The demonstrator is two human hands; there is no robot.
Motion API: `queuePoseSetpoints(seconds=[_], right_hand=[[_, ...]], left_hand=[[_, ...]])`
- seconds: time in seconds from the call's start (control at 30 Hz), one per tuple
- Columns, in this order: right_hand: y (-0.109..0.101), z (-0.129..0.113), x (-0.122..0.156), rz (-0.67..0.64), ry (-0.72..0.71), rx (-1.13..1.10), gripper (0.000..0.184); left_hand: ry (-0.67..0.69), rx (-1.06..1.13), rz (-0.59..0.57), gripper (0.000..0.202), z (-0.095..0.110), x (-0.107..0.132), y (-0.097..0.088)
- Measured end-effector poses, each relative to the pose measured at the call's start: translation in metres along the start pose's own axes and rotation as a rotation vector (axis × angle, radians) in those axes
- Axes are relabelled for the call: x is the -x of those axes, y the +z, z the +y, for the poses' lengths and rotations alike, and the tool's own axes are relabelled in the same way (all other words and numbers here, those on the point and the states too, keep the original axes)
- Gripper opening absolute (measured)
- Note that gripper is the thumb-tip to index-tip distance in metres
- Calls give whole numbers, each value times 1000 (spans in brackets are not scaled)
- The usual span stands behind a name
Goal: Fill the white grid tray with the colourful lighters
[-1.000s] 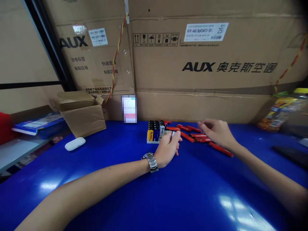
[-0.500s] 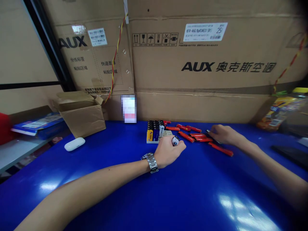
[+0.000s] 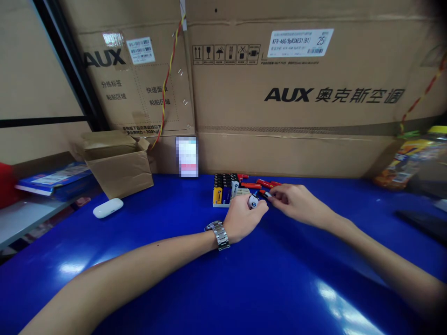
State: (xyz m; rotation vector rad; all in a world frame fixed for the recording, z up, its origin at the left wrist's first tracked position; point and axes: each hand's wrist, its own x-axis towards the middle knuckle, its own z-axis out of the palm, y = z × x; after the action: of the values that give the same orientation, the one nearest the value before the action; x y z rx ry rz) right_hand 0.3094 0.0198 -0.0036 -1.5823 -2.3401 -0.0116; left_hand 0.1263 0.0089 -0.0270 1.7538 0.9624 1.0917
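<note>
Left hand: fist closed around small white piece, round end showing, just right of tray. Right hand: fingertips pinching red stick right beside white piece; contact between the two, cannot tell. Loose red sticks behind my hands on blue table. Tray part-filled with upright dark-capped pieces. White case and open carton well apart, on left.

On the table the tray stands before the big cartons, the loose lighters just to its right, the open box well to its left, the small case before that box.
</note>
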Motion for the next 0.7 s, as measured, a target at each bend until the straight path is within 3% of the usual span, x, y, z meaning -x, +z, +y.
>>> queuePoseSetpoints(seconds=[0.23, 0.47, 0.7], right_hand=[[21, -9, 0, 7, -94, 92, 24], [22, -4, -1, 33, -94, 19, 32], [25, -1, -1, 67, -104, -6, 25]], left_hand=[[19, -42, -12, 30, 0, 0, -1], [30, -79, -16, 27, -2, 0, 0], [17, -63, -13, 28, 0, 0, 0]])
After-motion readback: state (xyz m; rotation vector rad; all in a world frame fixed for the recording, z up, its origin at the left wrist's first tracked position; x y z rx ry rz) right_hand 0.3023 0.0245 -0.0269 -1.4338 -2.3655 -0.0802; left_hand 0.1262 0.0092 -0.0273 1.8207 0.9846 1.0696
